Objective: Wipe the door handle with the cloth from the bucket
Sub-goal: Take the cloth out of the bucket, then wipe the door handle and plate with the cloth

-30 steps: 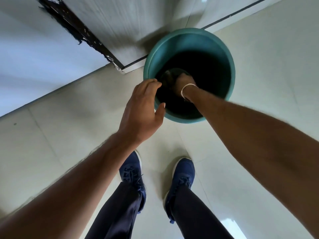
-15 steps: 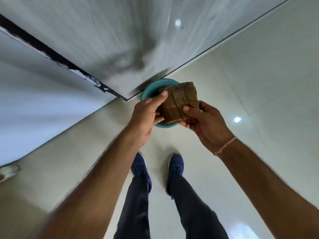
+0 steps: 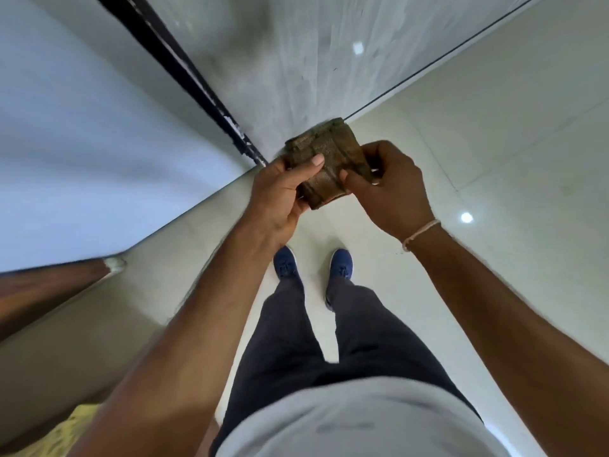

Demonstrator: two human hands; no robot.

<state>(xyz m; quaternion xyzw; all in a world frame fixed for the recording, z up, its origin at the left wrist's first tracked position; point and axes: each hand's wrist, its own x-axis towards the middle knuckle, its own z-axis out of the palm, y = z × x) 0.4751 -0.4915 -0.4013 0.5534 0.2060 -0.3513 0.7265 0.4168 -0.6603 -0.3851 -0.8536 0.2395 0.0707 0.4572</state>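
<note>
A folded brown cloth point(image 3: 329, 156) is held in front of me at chest height, above the floor. My left hand point(image 3: 283, 192) grips its left side, thumb pressed on top. My right hand point(image 3: 389, 189) pinches its right side with curled fingers. The bucket is hidden behind the cloth and hands or out of view. No door handle shows in this view.
A grey door or wall panel point(image 3: 296, 61) with a black edge strip point(image 3: 184, 77) rises ahead. A pale wall point(image 3: 66, 127) is at the left, a brown wooden edge point(image 3: 49, 288) at lower left. My blue shoes point(image 3: 286, 263) stand on the light tiled floor point(image 3: 494, 143).
The right hand lifted the cloth out of the teal bucket, and the left hand joined it. Both hands rose with the cloth as the view tilted; the bucket is no longer visible.
</note>
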